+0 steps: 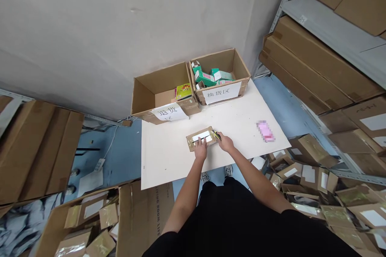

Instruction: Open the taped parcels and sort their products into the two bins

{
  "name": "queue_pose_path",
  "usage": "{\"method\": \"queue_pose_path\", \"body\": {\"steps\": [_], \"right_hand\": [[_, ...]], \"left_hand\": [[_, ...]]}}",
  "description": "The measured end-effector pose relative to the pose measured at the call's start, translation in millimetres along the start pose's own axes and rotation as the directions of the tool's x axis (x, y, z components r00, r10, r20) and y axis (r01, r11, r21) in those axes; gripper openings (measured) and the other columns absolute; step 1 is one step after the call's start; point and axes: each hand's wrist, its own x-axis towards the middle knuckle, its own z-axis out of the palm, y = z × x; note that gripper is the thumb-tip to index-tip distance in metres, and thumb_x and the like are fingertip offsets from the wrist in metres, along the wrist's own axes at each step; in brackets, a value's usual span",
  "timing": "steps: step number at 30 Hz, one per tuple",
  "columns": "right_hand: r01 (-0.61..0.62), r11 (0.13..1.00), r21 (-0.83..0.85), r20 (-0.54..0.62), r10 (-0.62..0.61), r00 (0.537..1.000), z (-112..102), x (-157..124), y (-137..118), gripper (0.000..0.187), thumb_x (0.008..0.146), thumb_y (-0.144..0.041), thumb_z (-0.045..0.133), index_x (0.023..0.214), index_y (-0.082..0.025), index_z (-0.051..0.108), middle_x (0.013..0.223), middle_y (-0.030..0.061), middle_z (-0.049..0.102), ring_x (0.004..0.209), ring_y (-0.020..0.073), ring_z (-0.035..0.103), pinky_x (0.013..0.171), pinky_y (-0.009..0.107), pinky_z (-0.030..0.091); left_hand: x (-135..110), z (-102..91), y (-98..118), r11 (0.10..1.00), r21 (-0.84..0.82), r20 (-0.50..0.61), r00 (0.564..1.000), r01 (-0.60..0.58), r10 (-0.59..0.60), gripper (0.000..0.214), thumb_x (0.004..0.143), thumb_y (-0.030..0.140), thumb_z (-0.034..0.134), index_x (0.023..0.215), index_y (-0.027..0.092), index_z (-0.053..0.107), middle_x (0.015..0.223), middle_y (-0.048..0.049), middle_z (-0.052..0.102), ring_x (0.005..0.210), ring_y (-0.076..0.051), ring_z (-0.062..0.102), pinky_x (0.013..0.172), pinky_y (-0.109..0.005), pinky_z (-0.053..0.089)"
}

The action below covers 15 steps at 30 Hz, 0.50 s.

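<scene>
A small taped cardboard parcel (191,139) with a white label lies flat on the white table (169,164). My left hand (200,149) rests on its near side, fingers apart and pressing on the label. A thin dark line runs across the label by my fingertips. My right hand (226,143) is closed around a black and yellow box cutter (216,135). The cutter's front end is at the parcel's right end; I cannot tell whether the blade touches it.
At the back of the table stand a cardboard box (144,116) holding yellow booklets and another box (243,88) of green cartons. A blurred pink item (265,131) lies at the right. Many parcels (310,174) crowd the floor at right; a large carton (132,217) stands front left.
</scene>
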Motion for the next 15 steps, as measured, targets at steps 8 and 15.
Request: {"method": "queue_pose_path", "body": {"steps": [8, 15], "right_hand": [[0.013, 0.986, -0.168, 0.103, 0.004, 0.995, 2, -22, -8, 0.055, 0.094, -0.019, 0.061, 0.149, -0.028, 0.057, 0.107, 0.0135, 0.078, 0.100, 0.0313, 0.074, 0.081, 0.034, 0.049], [-0.072, 0.997, 0.022, -0.150, 0.074, 0.986, -3, -34, 11, 0.055, 0.108, -0.032, 0.045, 0.162, -0.025, 0.039, 0.110, 0.0124, 0.078, 0.100, 0.0297, 0.074, 0.085, 0.034, 0.050]], "left_hand": [[3, -5.3, 3, 1.000, 0.003, 0.046, 0.998, 0.029, -0.029, 0.055, 0.107, 0.039, 0.044, 0.162, 0.034, 0.045, 0.174, -0.0134, 0.033, 0.143, -0.038, 0.047, 0.113, -0.061, 0.044], [11, -26.9, -20, 0.992, -0.117, -0.020, 0.999, -0.053, 0.051, 0.057, 0.101, 0.048, 0.059, 0.154, 0.028, 0.055, 0.162, -0.0107, 0.051, 0.146, -0.034, 0.045, 0.118, -0.048, 0.043]]}}
